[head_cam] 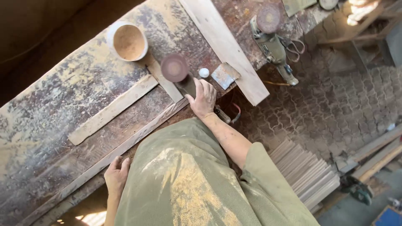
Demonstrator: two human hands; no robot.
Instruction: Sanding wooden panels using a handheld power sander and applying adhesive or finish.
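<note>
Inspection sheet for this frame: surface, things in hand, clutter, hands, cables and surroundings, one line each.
Surface: worn wooden workbench, dusty and stained, with two loose wood strips and a long plank lying on it.
Things in hand: angle grinder with a round sanding disc, lying on the bench under the right hand.
Clutter: white bowl coated in sawdust, small white ball, piece of sandpaper, second grinder at the bench edge.
Hands: right hand rests on the grinder's body; left hand grips the near bench edge.
Cables: a cord loops beside the second grinder.
Surroundings: paved floor, stack of thin boards, another power tool on the floor.
</note>
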